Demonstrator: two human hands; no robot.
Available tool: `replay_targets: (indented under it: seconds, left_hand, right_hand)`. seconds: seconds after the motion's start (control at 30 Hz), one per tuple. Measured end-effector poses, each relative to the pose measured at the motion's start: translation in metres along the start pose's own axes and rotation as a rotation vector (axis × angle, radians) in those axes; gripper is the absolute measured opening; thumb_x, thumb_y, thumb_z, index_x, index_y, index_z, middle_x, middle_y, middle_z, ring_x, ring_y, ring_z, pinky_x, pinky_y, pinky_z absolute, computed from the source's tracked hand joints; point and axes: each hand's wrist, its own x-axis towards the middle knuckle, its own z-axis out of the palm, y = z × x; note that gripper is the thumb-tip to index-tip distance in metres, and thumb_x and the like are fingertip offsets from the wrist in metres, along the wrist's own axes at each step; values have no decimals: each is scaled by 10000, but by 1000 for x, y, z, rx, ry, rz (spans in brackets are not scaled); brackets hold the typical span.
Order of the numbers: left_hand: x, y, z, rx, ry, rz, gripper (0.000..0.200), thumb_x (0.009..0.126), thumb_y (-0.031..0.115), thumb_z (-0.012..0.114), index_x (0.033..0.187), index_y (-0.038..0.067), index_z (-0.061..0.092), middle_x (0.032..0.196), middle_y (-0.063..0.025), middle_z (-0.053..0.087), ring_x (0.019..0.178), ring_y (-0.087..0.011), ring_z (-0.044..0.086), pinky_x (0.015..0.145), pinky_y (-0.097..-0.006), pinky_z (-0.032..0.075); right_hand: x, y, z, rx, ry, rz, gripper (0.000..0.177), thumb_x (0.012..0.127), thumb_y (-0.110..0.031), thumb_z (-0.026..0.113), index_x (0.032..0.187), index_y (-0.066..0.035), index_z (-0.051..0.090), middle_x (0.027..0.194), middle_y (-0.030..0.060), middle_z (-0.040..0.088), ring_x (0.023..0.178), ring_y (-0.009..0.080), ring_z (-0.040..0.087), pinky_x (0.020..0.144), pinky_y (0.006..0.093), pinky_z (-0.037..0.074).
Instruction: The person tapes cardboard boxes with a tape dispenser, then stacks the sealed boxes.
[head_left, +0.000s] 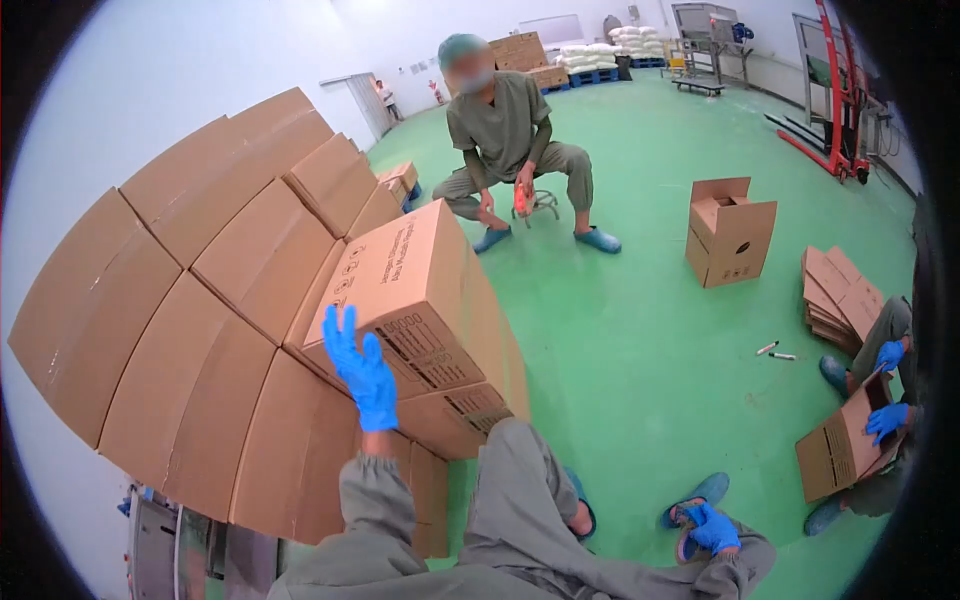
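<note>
My left hand [362, 370], in a blue glove, is raised with its fingers apart and nothing in them. It overlaps the front edge of a printed brown carton [385, 265] on top of a stack. Below that lies another carton [440, 415] with printing on its side. My right hand [712, 530], also gloved in blue, is low by my foot, with its fingers curled in against it. I cannot tell what, if anything, those fingers hold. A blue clog [710, 488] is right beside this hand.
Taped cartons [190, 380] are stacked high on the left. Ahead, a seated person [505, 130] holds an orange-red object [521, 197]. An open carton [730, 240], flattened cardboard [835, 295] and two markers [782, 356] lie to the right. Another person's gloved hands [886, 422] hold a carton [835, 450].
</note>
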Motion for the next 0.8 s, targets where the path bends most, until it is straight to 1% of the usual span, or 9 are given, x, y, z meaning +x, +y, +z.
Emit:
replay_targets:
  seconds: [0.03,0.07,0.23,0.3,0.37,0.47,0.57,0.7,0.8]
  left_hand:
    - [-7,26,1,-417,-56,-31,673,961,538,386,1392,22,419,1501,-167,311,1389,-332,260,1129,-466,199]
    - [-12,39,6,-424,-48,-33,673,961,538,386,1392,22,419,1501,-167,311,1389,-332,260,1129,-466,199]
    - [-21,91,10,-1263,-643,-197,654,958,375,494,1474,44,267,1461,-156,381,1243,-247,495,1007,-426,418]
    - [-19,121,0,-865,-762,-361,834,870,74,592,1519,105,69,1374,-176,473,842,-184,668,717,-330,555]
    - [7,141,-5,-764,-544,-187,1043,793,-118,554,1481,136,-186,877,-123,683,543,-70,564,493,-228,488]
    - [54,180,-17,-684,-226,-57,981,765,-151,519,1517,140,-39,1231,-188,557,483,-96,523,453,-259,492]
    - [98,184,-27,-525,-113,295,967,763,-176,484,1516,135,-37,1460,-94,335,497,-70,516,432,-245,474]
    - [101,179,-28,-421,-85,442,971,750,-198,464,1514,137,-32,1591,-30,50,496,-62,498,414,-235,453]
    - [87,174,-25,-460,-93,436,976,743,-204,460,1516,142,-25,1593,-27,49,495,-61,483,416,-235,440]
  right_hand:
    - [7,7,6,-7,2,-10,700,677,-279,669,1335,-197,445,1061,231,644,973,430,615,804,491,505]
    - [7,8,3,-12,12,-9,700,677,-279,669,1335,-197,445,1061,231,644,973,430,615,804,491,505]
    - [-15,-21,-11,11,19,-16,619,693,-293,664,1279,-187,492,1077,230,638,994,422,608,812,475,504]
    - [-12,-19,-14,30,23,-24,630,701,-289,659,1302,-188,497,1079,236,636,1002,412,610,824,462,504]
    - [-8,-8,-5,91,28,-47,627,697,-285,668,1295,-188,507,1080,229,639,1015,400,610,832,451,506]
    - [-7,-9,-6,44,2,48,637,699,-291,677,1302,-189,502,1103,221,635,1034,398,603,847,443,503]
    - [-6,-13,-10,83,35,-25,648,698,-296,687,1305,-170,499,1135,216,626,1046,401,597,856,441,500]
    - [-2,-10,-8,105,18,-47,680,689,-293,693,1319,-152,479,1125,218,626,1026,414,599,841,455,506]
    - [-10,1,2,104,23,-35,681,686,-290,686,1317,-146,473,1117,222,625,1010,422,601,826,467,509]
